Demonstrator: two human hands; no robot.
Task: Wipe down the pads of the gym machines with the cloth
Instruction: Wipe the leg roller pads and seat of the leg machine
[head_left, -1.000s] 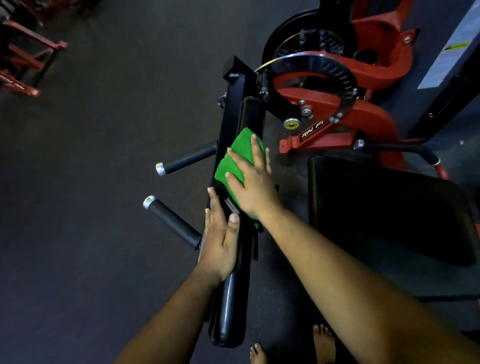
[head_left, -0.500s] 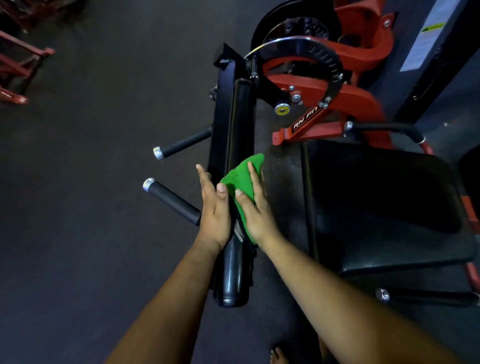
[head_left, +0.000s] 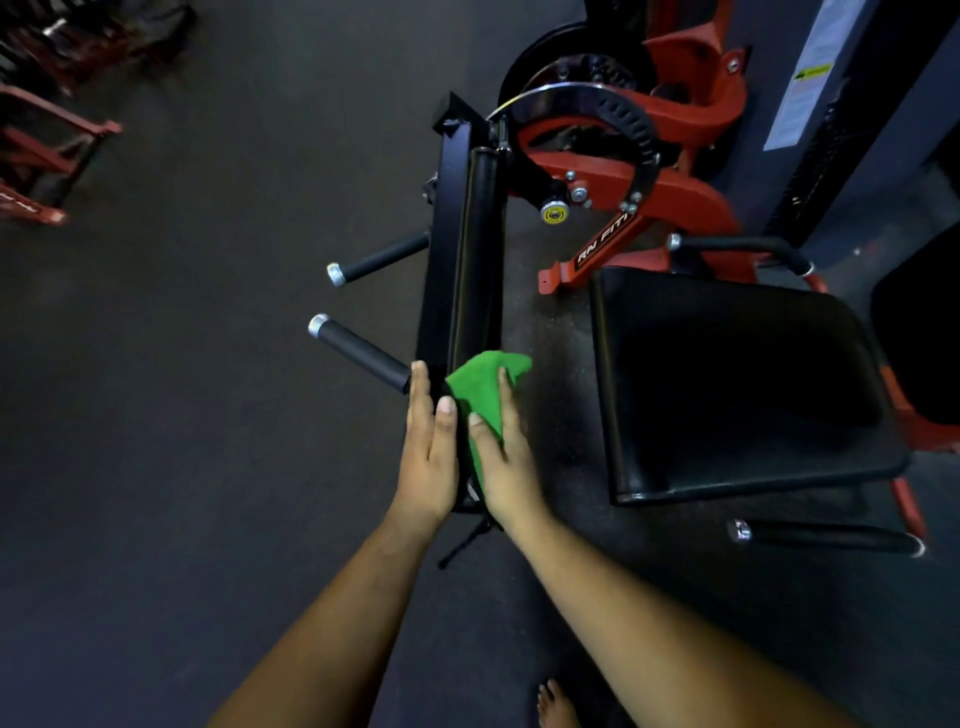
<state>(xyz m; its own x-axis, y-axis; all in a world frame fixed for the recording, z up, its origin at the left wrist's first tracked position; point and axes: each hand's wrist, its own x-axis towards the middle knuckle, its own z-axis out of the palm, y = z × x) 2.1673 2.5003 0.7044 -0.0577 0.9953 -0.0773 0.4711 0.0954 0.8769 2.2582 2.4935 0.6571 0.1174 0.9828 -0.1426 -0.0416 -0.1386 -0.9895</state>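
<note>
My right hand (head_left: 501, 457), fingers flat, presses the soft green cloth (head_left: 480, 387) on the long black pad (head_left: 475, 260) (firm, slick vinyl); left hand (head_left: 428, 457), fingers together, braces pad's left side.

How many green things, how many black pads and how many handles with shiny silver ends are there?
Green: 1, the cloth under the right hand.
Black pads: 2, the long roller pad and the seat pad.
Silver-tipped handles: 4.
Total: 7.
</note>
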